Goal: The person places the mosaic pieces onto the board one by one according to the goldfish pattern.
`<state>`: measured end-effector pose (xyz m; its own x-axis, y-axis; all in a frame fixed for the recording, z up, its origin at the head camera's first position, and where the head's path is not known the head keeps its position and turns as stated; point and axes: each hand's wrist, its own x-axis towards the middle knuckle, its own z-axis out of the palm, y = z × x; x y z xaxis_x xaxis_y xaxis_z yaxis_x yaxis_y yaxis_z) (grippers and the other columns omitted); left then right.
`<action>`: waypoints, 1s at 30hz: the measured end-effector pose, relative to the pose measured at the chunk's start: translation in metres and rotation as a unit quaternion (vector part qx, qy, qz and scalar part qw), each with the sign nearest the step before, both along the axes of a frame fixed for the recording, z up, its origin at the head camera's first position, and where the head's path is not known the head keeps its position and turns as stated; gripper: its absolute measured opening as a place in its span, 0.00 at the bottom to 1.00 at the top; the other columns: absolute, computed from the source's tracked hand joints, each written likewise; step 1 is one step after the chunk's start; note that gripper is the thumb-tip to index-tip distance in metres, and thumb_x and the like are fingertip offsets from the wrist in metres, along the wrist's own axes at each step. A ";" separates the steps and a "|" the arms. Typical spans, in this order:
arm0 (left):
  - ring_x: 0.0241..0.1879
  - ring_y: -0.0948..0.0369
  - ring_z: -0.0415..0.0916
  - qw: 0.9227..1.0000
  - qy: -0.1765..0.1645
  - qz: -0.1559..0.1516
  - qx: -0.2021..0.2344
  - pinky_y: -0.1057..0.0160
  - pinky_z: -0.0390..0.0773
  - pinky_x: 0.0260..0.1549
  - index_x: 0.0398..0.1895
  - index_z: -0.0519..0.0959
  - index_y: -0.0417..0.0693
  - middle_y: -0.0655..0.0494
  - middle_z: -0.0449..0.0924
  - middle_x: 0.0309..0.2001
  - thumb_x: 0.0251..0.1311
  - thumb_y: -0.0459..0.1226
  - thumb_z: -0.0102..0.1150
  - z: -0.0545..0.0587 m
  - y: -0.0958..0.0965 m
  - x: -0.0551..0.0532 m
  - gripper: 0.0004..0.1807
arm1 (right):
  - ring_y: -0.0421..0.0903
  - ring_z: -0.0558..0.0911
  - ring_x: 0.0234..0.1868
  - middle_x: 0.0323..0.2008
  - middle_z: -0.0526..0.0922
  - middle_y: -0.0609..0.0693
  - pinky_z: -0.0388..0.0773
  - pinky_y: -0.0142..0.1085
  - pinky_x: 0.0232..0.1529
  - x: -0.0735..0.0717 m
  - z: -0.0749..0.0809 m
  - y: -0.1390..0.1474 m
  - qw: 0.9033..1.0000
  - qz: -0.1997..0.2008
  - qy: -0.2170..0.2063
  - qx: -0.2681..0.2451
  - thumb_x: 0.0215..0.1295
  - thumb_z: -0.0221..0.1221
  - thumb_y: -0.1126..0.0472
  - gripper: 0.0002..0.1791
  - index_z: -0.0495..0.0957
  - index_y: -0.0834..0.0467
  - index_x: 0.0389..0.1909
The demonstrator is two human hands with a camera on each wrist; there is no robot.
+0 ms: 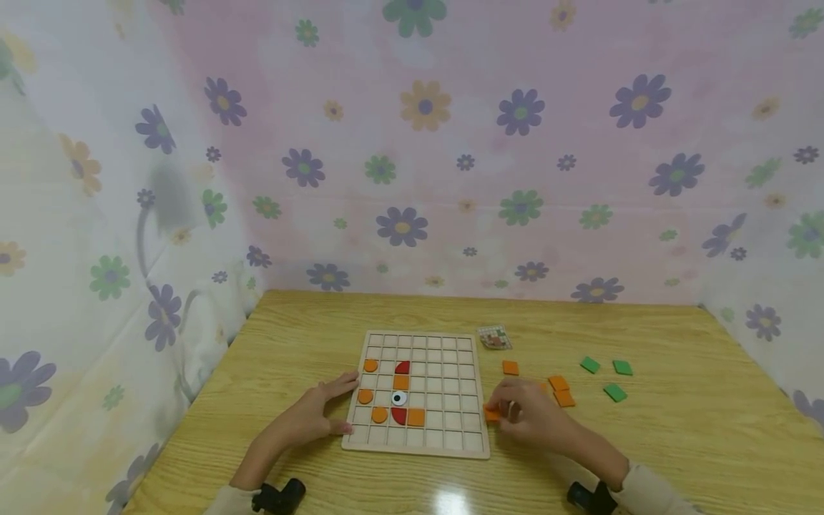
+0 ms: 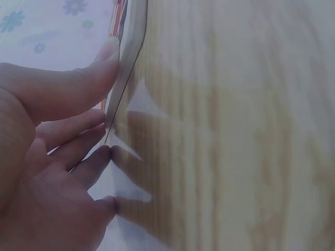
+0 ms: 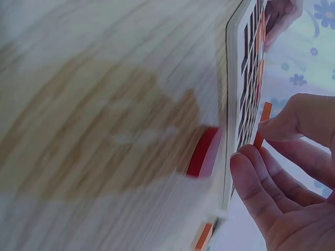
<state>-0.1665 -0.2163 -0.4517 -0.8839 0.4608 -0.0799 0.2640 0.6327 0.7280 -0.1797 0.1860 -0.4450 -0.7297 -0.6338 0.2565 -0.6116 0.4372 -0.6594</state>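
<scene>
A wooden grid board (image 1: pixel 450 433) lies on the table, its cells partly filled. It bears several orange pieces, both round (image 1: pixel 365 396) and square (image 1: pixel 415 417), two red quarter-round pieces (image 1: pixel 403 368), and an eye tile (image 1: pixel 399 398). My left hand (image 1: pixel 309 416) rests against the board's left edge, thumb and fingers spread. Beside the board's right edge, my right hand (image 1: pixel 537 417) pinches an orange square tile (image 3: pixel 266 111) between thumb and fingers. The right wrist view shows a red piece (image 3: pixel 204 152) near the board's edge; the right hand hides it in the head view.
Loose orange squares (image 1: pixel 511 368) lie right of the board, one partly behind the right hand. Farther right are three green tiles (image 1: pixel 615 392). A small picture card (image 1: pixel 494 337) lies beyond the board's top right corner. Flowered cloth (image 1: pixel 412 172) hangs behind the table (image 1: pixel 309 322).
</scene>
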 end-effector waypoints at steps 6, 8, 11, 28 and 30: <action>0.71 0.47 0.46 1.000 0.003 -0.006 -0.002 0.37 0.38 0.65 0.69 0.63 0.40 0.49 0.52 0.72 0.50 0.39 0.70 -0.003 0.002 -0.002 0.42 | 0.37 0.74 0.27 0.31 0.78 0.46 0.78 0.30 0.24 0.002 -0.002 -0.010 1.000 0.010 -0.003 -0.005 0.49 0.61 0.76 0.12 0.82 0.58 0.32; 0.71 0.47 0.46 1.000 0.002 -0.005 -0.002 0.38 0.38 0.66 0.69 0.63 0.40 0.49 0.52 0.72 0.50 0.38 0.70 -0.004 0.002 -0.002 0.42 | 0.36 0.74 0.27 0.31 0.77 0.46 0.78 0.30 0.24 0.002 -0.003 -0.013 1.000 0.012 -0.001 0.000 0.49 0.60 0.76 0.12 0.82 0.58 0.32; 0.71 0.48 0.46 1.000 0.001 -0.005 -0.004 0.38 0.39 0.66 0.69 0.62 0.40 0.50 0.52 0.72 0.50 0.37 0.70 -0.005 0.003 -0.002 0.42 | 0.36 0.74 0.27 0.30 0.77 0.45 0.78 0.29 0.24 0.003 -0.002 -0.017 1.000 0.013 -0.005 0.005 0.49 0.60 0.75 0.12 0.82 0.58 0.32; 0.71 0.47 0.45 1.000 0.007 0.003 -0.009 0.37 0.41 0.65 0.69 0.63 0.40 0.50 0.53 0.72 0.50 0.37 0.70 -0.003 0.000 -0.001 0.41 | 0.38 0.73 0.27 0.29 0.76 0.45 0.76 0.28 0.25 0.004 0.001 -0.050 0.999 0.005 -0.033 0.022 0.47 0.59 0.75 0.11 0.82 0.59 0.31; 0.71 0.47 0.45 1.000 0.007 0.004 -0.009 0.37 0.41 0.65 0.69 0.63 0.41 0.50 0.53 0.72 0.50 0.37 0.70 -0.003 0.000 -0.001 0.41 | 0.38 0.73 0.26 0.28 0.76 0.45 0.76 0.28 0.25 0.003 0.001 -0.054 0.999 0.004 -0.033 0.024 0.46 0.59 0.74 0.11 0.82 0.60 0.31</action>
